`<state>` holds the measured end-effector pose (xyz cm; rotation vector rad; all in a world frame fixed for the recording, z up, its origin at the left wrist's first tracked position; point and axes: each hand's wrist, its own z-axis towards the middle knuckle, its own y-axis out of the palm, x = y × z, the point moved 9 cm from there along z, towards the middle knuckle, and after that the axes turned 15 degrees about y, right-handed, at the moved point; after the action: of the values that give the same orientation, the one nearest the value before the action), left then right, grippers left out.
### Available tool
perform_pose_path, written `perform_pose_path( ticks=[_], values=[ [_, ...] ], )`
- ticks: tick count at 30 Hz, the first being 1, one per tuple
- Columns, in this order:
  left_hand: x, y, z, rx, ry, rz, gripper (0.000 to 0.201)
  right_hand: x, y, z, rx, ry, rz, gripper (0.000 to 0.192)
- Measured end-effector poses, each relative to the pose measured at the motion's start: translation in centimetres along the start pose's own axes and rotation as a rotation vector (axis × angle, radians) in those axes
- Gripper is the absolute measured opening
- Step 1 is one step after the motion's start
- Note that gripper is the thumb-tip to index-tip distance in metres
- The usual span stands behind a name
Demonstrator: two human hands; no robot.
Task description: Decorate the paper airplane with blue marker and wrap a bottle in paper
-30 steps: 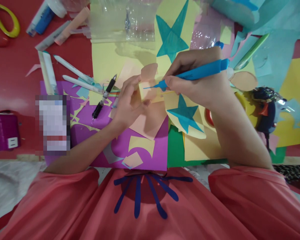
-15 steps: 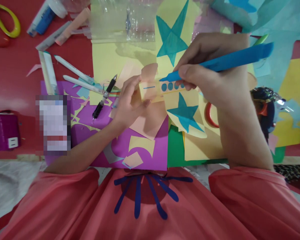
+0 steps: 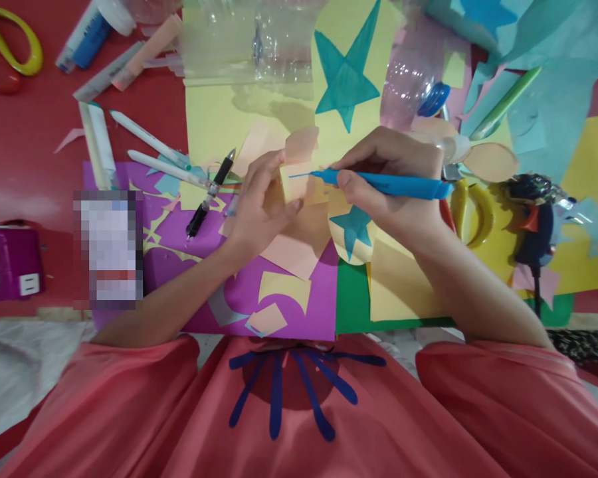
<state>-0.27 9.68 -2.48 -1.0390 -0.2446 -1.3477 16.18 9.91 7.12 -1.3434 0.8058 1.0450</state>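
My right hand (image 3: 391,166) grips a blue marker (image 3: 408,186) that lies nearly level, its tip pointing left. The tip meets a thin blue line on a small pale-yellow paper piece (image 3: 294,188). My left hand (image 3: 256,202) pinches that piece at its left edge between thumb and fingers. Peach paper (image 3: 303,236) lies beneath. A teal star on a cream cutout (image 3: 353,232) sits partly under my right hand. Farther up, a larger teal star (image 3: 347,76) is on yellow paper. The dots on the strip are hidden behind my right hand.
A black pen (image 3: 210,192) and white pens (image 3: 149,139) lie left of my left hand. A phone (image 3: 110,249) is beside my left forearm. Yellow-handled scissors (image 3: 471,212) and a dark glue gun (image 3: 534,229) are on the right. Clear plastic bottles (image 3: 284,46) lie at the back.
My right hand has moved down and left, and the marker has swung from slanting to nearly level. Its tip has shifted left onto the line. My left hand stays in place.
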Motion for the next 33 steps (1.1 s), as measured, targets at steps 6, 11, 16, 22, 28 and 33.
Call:
perform_pose_path(
  ticks=[6, 11, 16, 22, 28, 33],
  values=[
    [0.0, 0.1, -0.1, 0.012, -0.015, -0.011, 0.060, 0.7, 0.3, 0.3, -0.048, 0.025, -0.050, 0.020],
    [0.0, 0.1, -0.1, 0.009, -0.011, -0.008, 0.063, -0.1, -0.3, 0.0, 0.006, -0.058, -0.046, 0.019],
    [0.1, 0.1, 0.1, -0.009, -0.005, -0.009, 0.063, -0.1, -0.2, -0.1, 0.024, -0.038, -0.051, 0.020],
    [0.1, 0.0, 0.1, -0.012, -0.020, -0.002, 0.063, 0.0, -0.2, -0.2, 0.034, -0.049, -0.031, 0.015],
    [0.2, 0.0, 0.2, -0.021, -0.009, -0.011, 0.062, 0.0, 0.0, -0.5, 0.016, -0.009, -0.043, 0.013],
    [0.1, 0.1, 0.1, -0.027, -0.042, -0.007, 0.060, -0.4, 0.3, -0.7, 0.007, -0.066, -0.057, 0.011]
  ],
)
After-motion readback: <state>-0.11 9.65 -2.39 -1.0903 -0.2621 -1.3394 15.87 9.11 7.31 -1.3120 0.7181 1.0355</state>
